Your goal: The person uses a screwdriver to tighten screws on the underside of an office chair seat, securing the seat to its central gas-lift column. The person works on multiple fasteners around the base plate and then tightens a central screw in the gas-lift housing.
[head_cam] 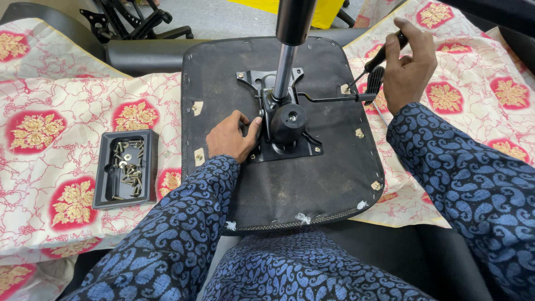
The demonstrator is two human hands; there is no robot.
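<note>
item: chair seat underside (312, 184); our left hand (231, 136) curls against the mechanism plate (287, 147), our right hand (409, 67) grips a screwdriver (379, 58) closed-fisted, best kept square to its screw.

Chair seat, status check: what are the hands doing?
Left hand braces black mechanism. Right hand grips screwdriver. Screw tray sits left, apart.

We have a single view, worn on the head, looking steeply down and forward over our lap. It sits close to the upturned chair seat (281, 128), which fills the centre, with patterned cloth (50, 106) spreading to both edges.
</note>
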